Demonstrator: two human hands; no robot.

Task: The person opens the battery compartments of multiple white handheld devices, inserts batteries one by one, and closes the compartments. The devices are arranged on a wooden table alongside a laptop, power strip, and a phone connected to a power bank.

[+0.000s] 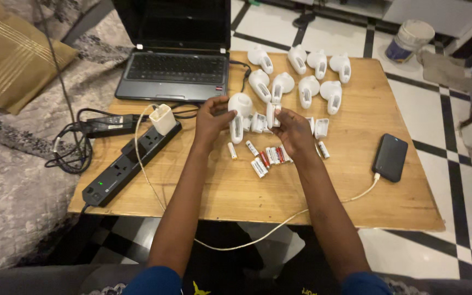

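Note:
My left hand (214,120) grips a white handheld plastic device (239,116) with its battery slot facing up, near the middle of a wooden table (323,202). My right hand (291,131) pinches a small white cover piece (272,113) just right of that device. Beneath my hands lie several small red-and-white batteries (269,157) and a few loose white covers (320,128). Several more white devices of the same kind (308,87) lie in rows at the far side of the table.
An open laptop (176,68) sits at the far left. A black power strip (129,161) with a white charger (163,118) and a black power adapter (105,124) lies on the left edge. A black power bank (390,157) with a white cable rests at right. A bucket (408,39) stands on the tiled floor.

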